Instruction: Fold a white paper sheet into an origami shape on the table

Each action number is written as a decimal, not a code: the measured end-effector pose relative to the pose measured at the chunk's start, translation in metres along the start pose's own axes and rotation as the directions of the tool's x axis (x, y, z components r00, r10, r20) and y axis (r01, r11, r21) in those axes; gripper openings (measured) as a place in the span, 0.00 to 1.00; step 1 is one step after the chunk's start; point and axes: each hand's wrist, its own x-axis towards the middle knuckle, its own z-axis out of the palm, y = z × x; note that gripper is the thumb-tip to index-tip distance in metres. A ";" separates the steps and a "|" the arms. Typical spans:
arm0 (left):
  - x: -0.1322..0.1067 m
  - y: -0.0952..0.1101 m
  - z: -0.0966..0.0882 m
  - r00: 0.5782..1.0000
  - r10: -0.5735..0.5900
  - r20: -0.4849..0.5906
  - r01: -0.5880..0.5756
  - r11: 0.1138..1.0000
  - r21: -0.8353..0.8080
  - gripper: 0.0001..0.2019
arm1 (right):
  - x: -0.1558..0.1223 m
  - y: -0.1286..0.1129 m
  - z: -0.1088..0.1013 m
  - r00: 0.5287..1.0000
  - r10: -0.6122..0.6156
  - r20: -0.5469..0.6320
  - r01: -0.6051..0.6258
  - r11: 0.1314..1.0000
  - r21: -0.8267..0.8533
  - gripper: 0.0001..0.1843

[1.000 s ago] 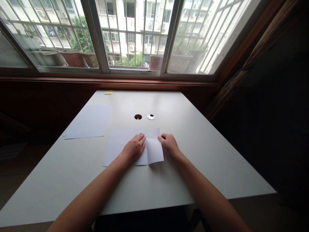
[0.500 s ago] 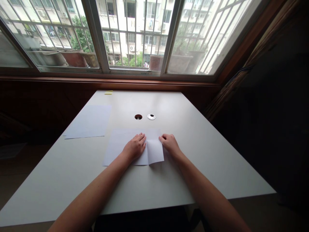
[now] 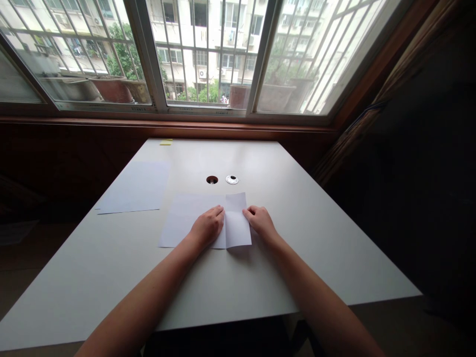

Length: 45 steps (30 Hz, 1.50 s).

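A white sheet of paper (image 3: 178, 223) lies on the table in front of me. A crease runs front to back across it, and the part to the right of the crease stands slightly raised. My left hand (image 3: 208, 223) rests flat on the paper just left of the crease, fingers stretched forward. At the raised right edge, my right hand (image 3: 260, 220) pinches the paper between thumb and curled fingers.
More white paper (image 3: 134, 186) lies at the table's left edge. Beyond my hands are a round hole (image 3: 211, 180) in the white tabletop (image 3: 290, 198) and a round silver cover (image 3: 232, 179). Yellow tape (image 3: 166, 142) sticks to the far edge, below a barred window.
The right part of the paper has lifted, and its far corner now stands up higher. The sheet's near edge has shifted slightly away from me. Both hands stay in nearly the same place.
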 end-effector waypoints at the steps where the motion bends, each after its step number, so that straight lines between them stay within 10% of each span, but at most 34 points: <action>1: 0.000 0.001 0.001 1.000 -0.003 -0.002 0.003 1.000 0.002 0.16 | 0.000 0.000 0.000 1.000 -0.001 -0.004 0.001 1.000 -0.013 0.18; 45: -0.003 -0.006 -0.006 0.997 -0.042 -0.068 0.038 0.998 -0.049 0.14 | -0.005 -0.007 -0.004 0.995 0.016 0.094 -0.024 0.996 0.086 0.19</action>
